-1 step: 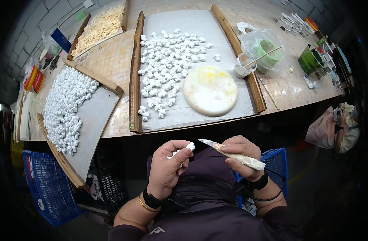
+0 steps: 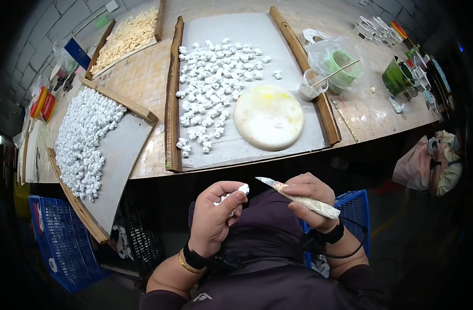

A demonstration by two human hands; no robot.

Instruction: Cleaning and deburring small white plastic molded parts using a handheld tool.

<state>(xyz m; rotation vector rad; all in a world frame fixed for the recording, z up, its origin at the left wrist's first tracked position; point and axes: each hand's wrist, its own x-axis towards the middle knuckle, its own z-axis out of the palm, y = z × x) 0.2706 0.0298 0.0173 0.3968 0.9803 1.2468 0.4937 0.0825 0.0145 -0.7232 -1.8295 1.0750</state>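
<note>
My left hand is closed around small white knobbly pieces. One white piece shows pinched between thumb and index finger, and more white shows inside the curled fingers. In my right hand is a knife, its wrapped, pale handle gripped between thumb and fingers. The short pointed blade aims left toward the pinched piece, with a small gap between them. Both hands are above my lap, in front of the table edge. Many similar white pieces lie scattered on a paper-lined board ahead, beside a round white slab.
Wooden rails border the board. At left, a tilted tray piled with white pieces overhangs the table. Cream-coloured pieces fill a tray farther back. A cup with a stick and a green bowl stand right. Blue crates are below.
</note>
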